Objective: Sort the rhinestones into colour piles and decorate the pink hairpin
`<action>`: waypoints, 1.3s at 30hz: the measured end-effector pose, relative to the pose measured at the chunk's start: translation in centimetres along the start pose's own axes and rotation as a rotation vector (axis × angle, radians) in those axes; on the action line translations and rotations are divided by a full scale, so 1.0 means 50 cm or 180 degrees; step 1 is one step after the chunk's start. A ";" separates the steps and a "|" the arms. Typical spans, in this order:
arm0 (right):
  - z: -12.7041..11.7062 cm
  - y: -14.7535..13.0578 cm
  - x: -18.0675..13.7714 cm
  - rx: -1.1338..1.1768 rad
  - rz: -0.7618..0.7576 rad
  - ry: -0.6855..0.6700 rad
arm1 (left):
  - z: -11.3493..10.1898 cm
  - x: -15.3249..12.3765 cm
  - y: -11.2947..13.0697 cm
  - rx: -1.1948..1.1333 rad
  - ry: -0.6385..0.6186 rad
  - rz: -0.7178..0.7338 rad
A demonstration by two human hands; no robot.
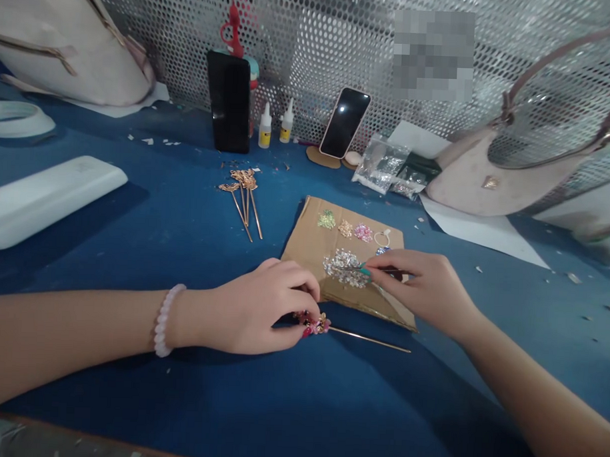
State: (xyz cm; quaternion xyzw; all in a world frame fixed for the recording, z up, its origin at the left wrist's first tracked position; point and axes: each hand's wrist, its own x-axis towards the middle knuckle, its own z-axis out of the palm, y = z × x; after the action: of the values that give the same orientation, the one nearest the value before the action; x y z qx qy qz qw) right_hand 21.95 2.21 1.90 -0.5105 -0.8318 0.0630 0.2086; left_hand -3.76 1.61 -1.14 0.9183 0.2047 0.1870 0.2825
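My left hand (pixel 272 309), with a pale beaded bracelet (pixel 164 320) on its wrist, is closed on the decorated end of a hairpin (pixel 366 338). Pink and red ornaments show at the fingertips, and the gold stick points right along the blue table. My right hand (pixel 420 282) pinches a pair of tweezers (pixel 351 268), whose tips reach into a pile of clear rhinestones (pixel 344 262). That pile lies on a piece of cardboard (pixel 304 238). Farther back on it are small heaps of green beads (pixel 326 219), gold beads (pixel 345 228) and pink beads (pixel 363 232); blue ones are partly hidden by my right hand.
Several gold hairpins (pixel 246 200) lie left of the cardboard. Behind stand a dark phone (pixel 229 102), two small glue bottles (pixel 265 127) and another phone (pixel 345 122). Plastic bags (pixel 382 163) and a handbag (pixel 477 171) sit right; a white case (pixel 56 200) lies left.
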 end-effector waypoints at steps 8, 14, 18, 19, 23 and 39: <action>-0.001 0.001 0.001 -0.0057 -0.0024 -0.0036 | 0.000 -0.001 -0.002 0.0006 -0.0015 0.0012; -0.004 -0.005 0.004 -0.0124 -0.0130 -0.0120 | 0.003 -0.001 -0.003 -0.0001 -0.0015 0.0019; -0.005 -0.007 0.006 -0.0147 -0.0141 -0.0143 | 0.003 -0.002 -0.004 -0.0004 -0.0004 0.0014; -0.005 -0.008 0.006 -0.0144 -0.0138 -0.0163 | 0.003 -0.002 -0.004 -0.0005 -0.0003 0.0014; -0.003 -0.008 0.008 -0.0115 -0.0192 -0.0174 | 0.001 -0.002 -0.002 -0.0003 -0.0022 0.0003; -0.020 0.006 0.007 -0.0059 0.0131 -0.0017 | -0.002 0.001 0.000 -0.0026 -0.0043 -0.0017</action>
State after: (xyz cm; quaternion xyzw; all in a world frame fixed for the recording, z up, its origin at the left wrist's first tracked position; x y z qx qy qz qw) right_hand 22.49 2.56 2.80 -0.5292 -0.8222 0.0608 0.2003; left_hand -3.76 1.69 -1.07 0.9179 0.2045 0.1808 0.2881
